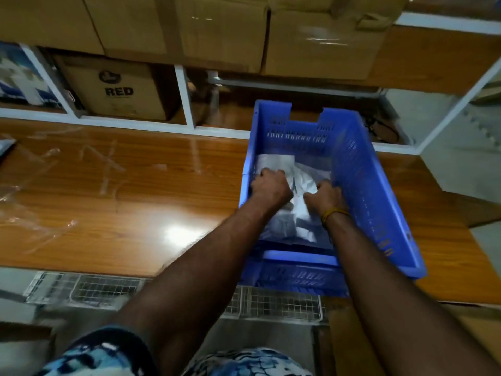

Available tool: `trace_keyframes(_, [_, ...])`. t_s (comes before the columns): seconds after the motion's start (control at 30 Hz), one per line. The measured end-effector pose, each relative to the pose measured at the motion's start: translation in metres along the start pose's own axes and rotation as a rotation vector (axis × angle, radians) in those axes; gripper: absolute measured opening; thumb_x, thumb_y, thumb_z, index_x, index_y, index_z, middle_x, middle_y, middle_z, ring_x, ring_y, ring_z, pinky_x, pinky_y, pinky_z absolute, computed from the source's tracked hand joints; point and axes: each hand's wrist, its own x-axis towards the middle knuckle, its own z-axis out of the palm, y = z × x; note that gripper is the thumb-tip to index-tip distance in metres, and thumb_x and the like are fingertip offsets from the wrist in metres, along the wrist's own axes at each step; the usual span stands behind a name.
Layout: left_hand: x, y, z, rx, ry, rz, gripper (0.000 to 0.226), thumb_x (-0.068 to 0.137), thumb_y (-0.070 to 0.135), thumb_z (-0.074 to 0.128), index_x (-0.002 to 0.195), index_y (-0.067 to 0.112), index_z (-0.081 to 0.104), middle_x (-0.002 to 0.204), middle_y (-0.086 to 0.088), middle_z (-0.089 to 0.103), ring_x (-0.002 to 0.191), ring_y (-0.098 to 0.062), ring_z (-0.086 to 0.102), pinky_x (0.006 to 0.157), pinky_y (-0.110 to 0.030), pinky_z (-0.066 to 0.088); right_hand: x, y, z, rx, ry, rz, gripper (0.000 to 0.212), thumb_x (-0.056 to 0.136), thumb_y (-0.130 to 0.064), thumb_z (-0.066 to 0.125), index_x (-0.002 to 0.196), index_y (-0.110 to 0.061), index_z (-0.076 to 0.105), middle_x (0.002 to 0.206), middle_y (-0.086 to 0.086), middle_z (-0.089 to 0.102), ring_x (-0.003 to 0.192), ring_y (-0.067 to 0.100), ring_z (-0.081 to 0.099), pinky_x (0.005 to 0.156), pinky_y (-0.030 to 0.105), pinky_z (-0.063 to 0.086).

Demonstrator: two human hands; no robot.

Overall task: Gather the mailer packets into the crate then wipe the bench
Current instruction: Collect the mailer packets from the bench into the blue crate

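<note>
Lying at 9 o'clock on the wooden bench [135,185]: scraps of clear plastic film [32,213], crumpled and flat against the glossy top. Sitting at 11 o'clock in the open shelf beyond the bench: a cardboard box [116,90] printed "RED".

Reaching forward from 6 o'clock toward 1 o'clock: the left arm, extended, with the left hand [269,187] lowered inside the blue crate [379,202], knuckles up, fingers curled and bearing on the mailer packets [301,213]. Gripping or merely pressing: not determinable, fingertips being hidden.

Lying inside the crate, on its floor: the silver-grey mailer packets, overlapping in a loose heap between and under both hands.

Reaching in parallel just to the right: the right arm, a yellow wrist thread [334,214] showing, with the right hand [326,195] curled down onto the same packets, close to the crate's right wall. Grip likewise not confirmable.

Resting at 3 o'clock on the bench: the crate, its near end overhanging the bench edge above a wire mesh rack [108,289].
</note>
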Motion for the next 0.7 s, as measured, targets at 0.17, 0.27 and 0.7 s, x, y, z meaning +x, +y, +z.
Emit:
trace_keyframes(0.17, [-0.003,-0.006,0.001,0.000,-0.059,-0.001,0.052,0.093,0.035,0.055,0.142,0.018,0.045,0.145,-0.020,0.039,0.127,-0.039,0.049,0.103,-0.046,0.042,0.002,-0.005,-0.002,-0.012,-0.031,-0.008,0.065,0.084,-0.044,0.062,0.141,-0.017,0.045,0.141,0.023,0.044,0.126,0.044,0.047,0.105,0.055,0.041])
trace_keyframes(0.27, [-0.015,-0.006,-0.015,-0.158,0.073,0.080,0.050,0.092,0.035,0.060,0.138,0.018,0.051,0.141,-0.017,0.046,0.125,-0.034,0.052,0.102,-0.041,0.044,-0.012,-0.014,-0.012,0.112,0.196,-0.110,0.047,0.086,-0.037,0.063,0.129,-0.020,0.057,0.132,0.021,0.048,0.119,0.042,0.051,0.100,0.051,0.045])
trace_keyframes(0.7, [-0.107,-0.191,-0.088,-0.529,0.655,0.064,0.016,0.088,0.023,0.059,0.102,0.028,0.067,0.104,0.008,0.063,0.090,-0.010,0.061,0.082,-0.039,0.055,-0.146,-0.164,0.026,0.484,0.321,-0.773,0.019,0.090,-0.027,0.059,0.108,-0.022,0.062,0.107,0.004,0.052,0.088,0.018,0.058,0.078,0.024,0.045])
